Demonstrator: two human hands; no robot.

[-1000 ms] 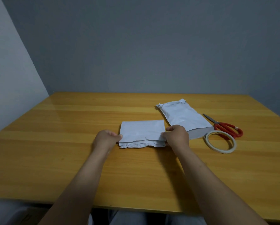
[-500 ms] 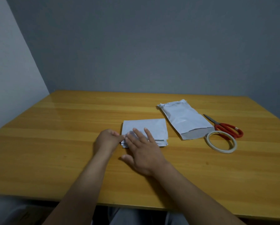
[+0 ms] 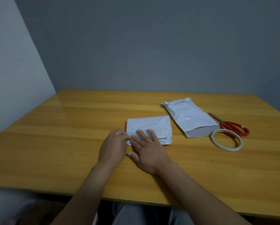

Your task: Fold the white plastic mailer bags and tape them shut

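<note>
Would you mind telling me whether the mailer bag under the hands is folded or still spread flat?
Folded: the mailer bag shows stacked layered edges at its near right corner, pressed by the right hand.

Plain room, wooden table [image 3: 71, 143], bare grey wall [image 3: 152, 46]

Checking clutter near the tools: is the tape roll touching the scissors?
Touching, or overlapping: in the head view the tape roll's far rim meets the scissors' red handles without a visible gap.

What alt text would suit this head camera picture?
Two bare hands press a folded white mailer bag flat on a wooden table. To the right lie a second bag, a tape roll and red scissors.
</note>
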